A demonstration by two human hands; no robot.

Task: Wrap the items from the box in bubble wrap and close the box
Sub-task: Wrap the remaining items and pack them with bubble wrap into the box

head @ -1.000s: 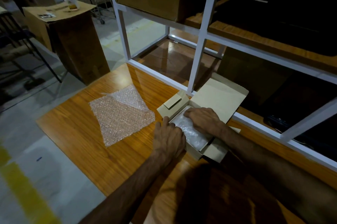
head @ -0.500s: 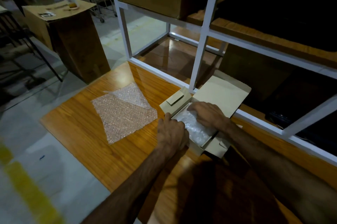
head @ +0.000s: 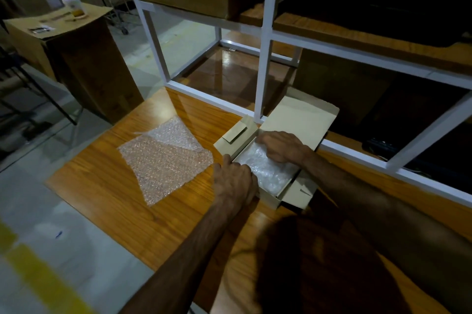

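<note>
Left hand (head: pixel 233 183) curled over the near-left wall of the box (head: pixel 270 201), fingers hooked inside against the wrapped item (head: pixel 268 173), thumb outside on the wall; grip on the wall itself not fully clear from this angle. Right hand (head: pixel 282 146) laid palm down on the far end of that item, fingers only slightly bent, pressing rather than gripping. Box shallow, tan, sitting on the table (head: pixel 107 186) near its far right edge, long axis running from near right to far left. Lid (head: pixel 301 119) thrown back toward the white frame (head: pixel 263 63), one small flap (head: pixel 236 133) folded out at the far-left end, another flap (head: pixel 301 191) out at the near-right end. Wrapped item filling most of the box along the same axis; contents under the bubble wrap impossible to make out, and its left edge hidden by the left hand. Spare sheet (head: pixel 163 157) of bubble wrap flat on the table just left of the box, one corner folded over. Right part of the scene very dark, with shelf contents there unreadable. Tall carton (head: pixel 84 58) standing on the floor beyond the table at far left, with a small jar (head: pixel 72 4) on top, label too blurred to read.
</note>
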